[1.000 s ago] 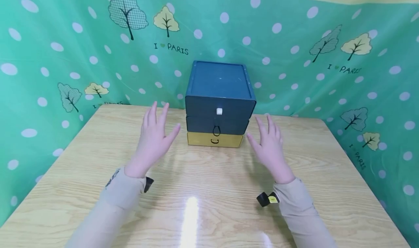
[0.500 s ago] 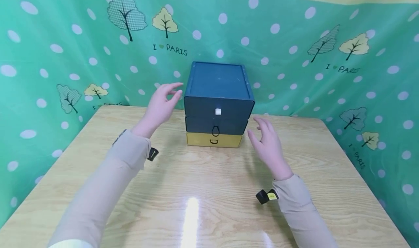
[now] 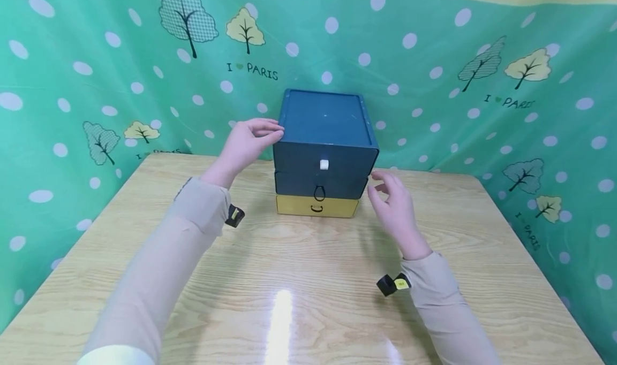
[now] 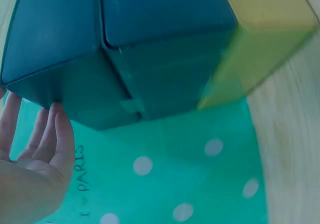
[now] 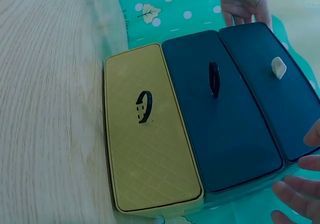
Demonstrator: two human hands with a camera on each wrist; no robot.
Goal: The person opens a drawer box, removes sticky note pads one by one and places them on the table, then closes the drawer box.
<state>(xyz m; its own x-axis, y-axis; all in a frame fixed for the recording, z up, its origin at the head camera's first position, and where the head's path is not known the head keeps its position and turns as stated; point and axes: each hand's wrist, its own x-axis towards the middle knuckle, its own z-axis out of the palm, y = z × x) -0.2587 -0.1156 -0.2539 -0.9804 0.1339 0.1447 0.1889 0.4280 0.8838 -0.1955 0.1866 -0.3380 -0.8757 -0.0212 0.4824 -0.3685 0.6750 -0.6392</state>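
Note:
A stack of three drawer boxes stands at the table's back: a dark blue top box (image 3: 325, 118) with a white knob (image 3: 324, 165), a dark blue middle one (image 3: 299, 184) with a black loop (image 3: 320, 193), and a yellow bottom one (image 3: 289, 205) with a black handle (image 3: 316, 208). My left hand (image 3: 246, 144) has its fingertips at the top box's upper left edge; in the left wrist view its relaxed fingers (image 4: 64, 139) touch that box's side. Beside the stack's right side is my right hand (image 3: 396, 207), fingers loosely bent, holding nothing; contact is unclear.
The wooden table (image 3: 308, 263) carries a bright light reflection near its front. A green dotted curtain (image 3: 414, 70) hangs close behind the stack and along both sides. Each wrist wears a small black device, such as the right one (image 3: 386, 285).
My left hand has moved up and right to the top box's left edge, its fingers drawn together. My right hand has bent its fingers a little and come closer to the stack.

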